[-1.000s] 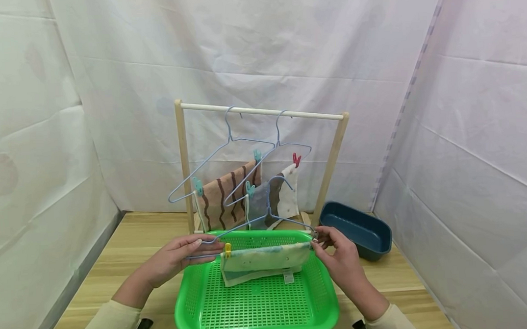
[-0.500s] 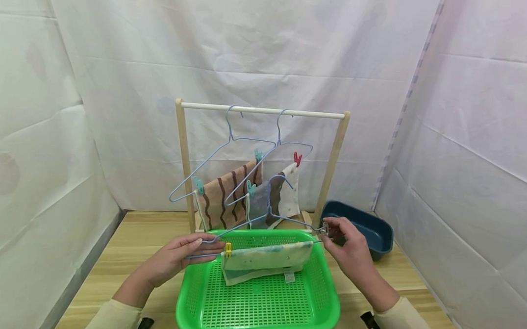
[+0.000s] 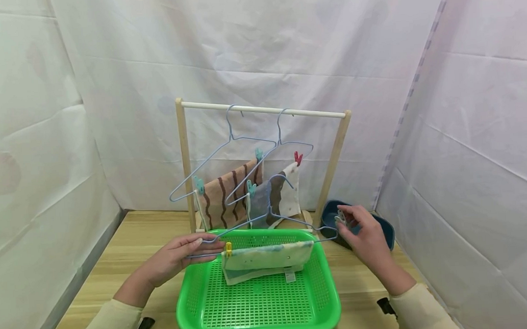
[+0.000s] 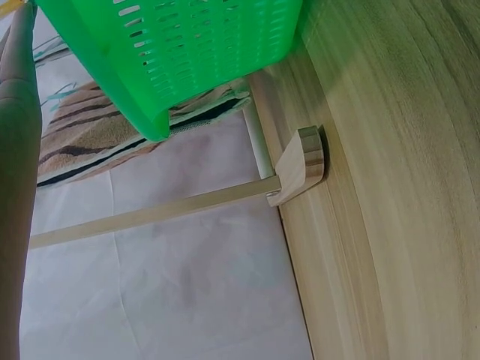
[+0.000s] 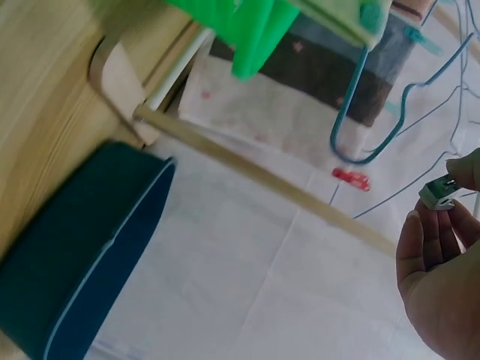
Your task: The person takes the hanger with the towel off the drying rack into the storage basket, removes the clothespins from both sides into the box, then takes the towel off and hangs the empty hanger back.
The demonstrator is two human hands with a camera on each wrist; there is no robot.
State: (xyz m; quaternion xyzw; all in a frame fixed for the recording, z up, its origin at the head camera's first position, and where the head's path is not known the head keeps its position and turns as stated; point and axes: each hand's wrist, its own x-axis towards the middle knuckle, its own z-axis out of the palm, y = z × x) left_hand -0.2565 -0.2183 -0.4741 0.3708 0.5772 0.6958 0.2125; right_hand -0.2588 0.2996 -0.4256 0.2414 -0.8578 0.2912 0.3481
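Note:
My left hand [image 3: 179, 256] pinches the left end of a blue wire hanger [image 3: 244, 225] between thumb and fingers, above a green basket [image 3: 259, 326]. Over the hanger's lower bar hangs a pale green and yellow cloth [image 3: 268, 262], folded, with a yellow clothespin [image 3: 228, 249] at its left corner. The cloth's right corner has no clothespin on it. Just right of the hanger's right end, my right hand [image 3: 363, 233] pinches a small greyish clothespin [image 5: 437, 193] by its handles, apart from the wire.
Behind stands a wooden rack [image 3: 261, 106] bearing two blue hangers [image 3: 201, 164] with a striped brown towel [image 3: 229, 195] and a grey-white towel [image 3: 289, 197], held by teal and red clothespins. A dark blue bin [image 3: 387, 228] sits at the right, partly behind my right hand.
My right hand has drawn the greyish clothespin off the cloth's right corner, moving right past the hanger's end toward the blue bin. The left hand has stayed in place.

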